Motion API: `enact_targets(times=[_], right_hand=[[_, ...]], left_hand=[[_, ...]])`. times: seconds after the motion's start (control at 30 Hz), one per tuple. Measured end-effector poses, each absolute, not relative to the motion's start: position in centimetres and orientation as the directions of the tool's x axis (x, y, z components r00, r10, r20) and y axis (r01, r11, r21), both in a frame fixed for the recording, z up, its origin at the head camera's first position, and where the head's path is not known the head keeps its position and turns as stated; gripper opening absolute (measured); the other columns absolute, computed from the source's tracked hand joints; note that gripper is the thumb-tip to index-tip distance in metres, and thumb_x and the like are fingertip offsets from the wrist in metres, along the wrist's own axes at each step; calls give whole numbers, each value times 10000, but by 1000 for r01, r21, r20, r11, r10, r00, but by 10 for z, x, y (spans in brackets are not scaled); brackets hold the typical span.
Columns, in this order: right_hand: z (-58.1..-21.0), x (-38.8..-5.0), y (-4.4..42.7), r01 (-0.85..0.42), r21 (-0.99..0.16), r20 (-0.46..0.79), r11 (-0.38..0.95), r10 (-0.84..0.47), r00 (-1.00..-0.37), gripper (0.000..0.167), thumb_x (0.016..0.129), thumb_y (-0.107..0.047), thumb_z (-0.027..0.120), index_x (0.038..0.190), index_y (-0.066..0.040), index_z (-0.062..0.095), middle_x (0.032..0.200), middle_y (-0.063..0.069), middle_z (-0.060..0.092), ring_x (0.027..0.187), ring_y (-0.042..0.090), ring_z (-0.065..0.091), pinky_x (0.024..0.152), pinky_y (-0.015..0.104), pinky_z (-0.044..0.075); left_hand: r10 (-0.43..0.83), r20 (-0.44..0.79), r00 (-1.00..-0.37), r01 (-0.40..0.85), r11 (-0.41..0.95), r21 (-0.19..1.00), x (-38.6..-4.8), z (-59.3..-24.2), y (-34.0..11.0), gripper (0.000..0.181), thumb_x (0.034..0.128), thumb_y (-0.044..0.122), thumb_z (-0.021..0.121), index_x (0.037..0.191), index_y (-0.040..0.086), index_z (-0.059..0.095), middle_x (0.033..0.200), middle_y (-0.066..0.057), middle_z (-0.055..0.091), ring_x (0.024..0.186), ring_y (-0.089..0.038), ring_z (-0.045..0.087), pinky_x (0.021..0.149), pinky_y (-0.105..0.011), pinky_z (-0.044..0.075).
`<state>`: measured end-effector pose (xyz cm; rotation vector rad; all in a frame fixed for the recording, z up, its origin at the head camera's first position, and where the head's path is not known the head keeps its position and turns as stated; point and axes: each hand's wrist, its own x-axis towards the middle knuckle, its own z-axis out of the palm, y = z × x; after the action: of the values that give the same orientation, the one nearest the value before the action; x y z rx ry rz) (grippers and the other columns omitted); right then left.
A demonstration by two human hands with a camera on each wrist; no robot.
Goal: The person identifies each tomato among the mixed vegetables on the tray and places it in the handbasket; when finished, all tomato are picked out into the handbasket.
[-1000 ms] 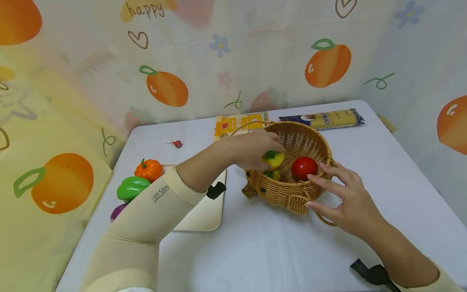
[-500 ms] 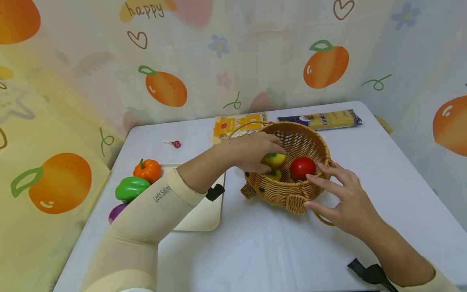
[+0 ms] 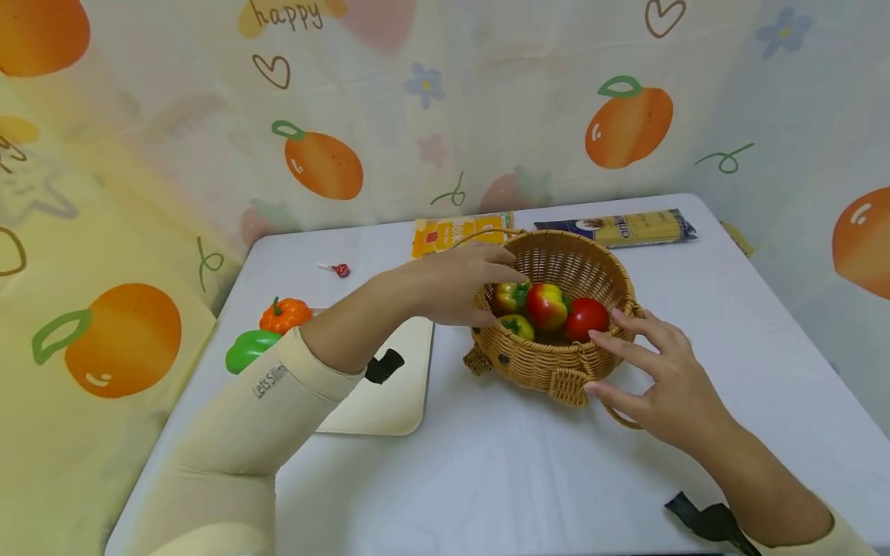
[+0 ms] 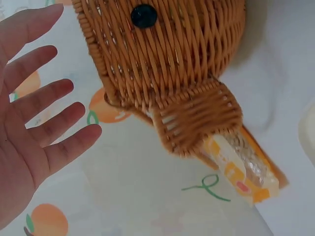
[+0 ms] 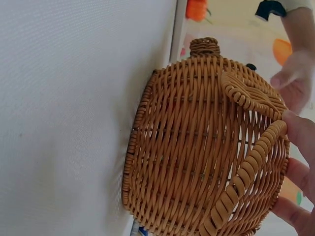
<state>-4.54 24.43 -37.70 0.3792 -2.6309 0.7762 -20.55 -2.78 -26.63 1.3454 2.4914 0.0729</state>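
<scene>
A wicker basket (image 3: pixel 535 369) with a handle, ear-like flaps and dark button eyes stands on the table. Inside are a red tomato-like fruit (image 3: pixel 586 319), a red-and-yellow fruit (image 3: pixel 547 306), another with a green leafy top (image 3: pixel 510 300), and a greenish-yellow one (image 3: pixel 518 327). My left hand (image 3: pixel 462 286) hovers over the basket's left rim, and in the left wrist view its fingers are spread apart and hold nothing. My right hand (image 3: pixel 657 378) holds the basket's right side, fingertips over the rim and thumb outside by a flap (image 5: pixel 251 98).
Left of the basket lies a cream tray (image 3: pixel 389 394), partly under my left arm. Beside it are an orange pumpkin (image 3: pixel 287 315) and a green pepper-like vegetable (image 3: pixel 250 350). A lollipop (image 3: pixel 340 270), a yellow packet (image 3: pixel 452 233) and a pasta pack (image 3: pixel 626 228) lie farther back.
My left hand has let go of a yellow fruit inside the basket and drawn back slightly left, exposing more fruit. My right hand stays at the basket's side.
</scene>
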Motion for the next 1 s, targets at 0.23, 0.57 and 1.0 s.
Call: enact_targets(times=[0.23,0.57,1.0], right_hand=[[-377,-46,244,-346,-460,411,817,-150,-899,664,679,-276,954,1298,-206,724,1493,125,545,1395,483,388,899,798,431],[-377,-46,245,-349,-455,417,819,-150,-896,670,673,-273,955,1299,-205,724,1481,139,553,1392,493,394,885,807,430],[-377,-46,245,-371,-459,436,807,-159,-886,676,655,-257,959,1286,-190,728,1478,134,555,1395,499,392,897,802,415]], left_hand=[[805,-257,-535,791,584,181,-206,-268,-65,648,932,311,759,1523,257,500,1629,-60,368,1521,-274,306,1204,-471,360],[712,-328,-621,697,693,184,-208,-287,-121,655,904,314,788,1502,237,532,1588,-107,413,1462,-355,367,1156,-525,408],[560,-390,-731,522,827,209,-193,-324,-207,618,913,283,771,1486,207,552,1541,-136,472,1440,-402,391,1113,-611,419]])
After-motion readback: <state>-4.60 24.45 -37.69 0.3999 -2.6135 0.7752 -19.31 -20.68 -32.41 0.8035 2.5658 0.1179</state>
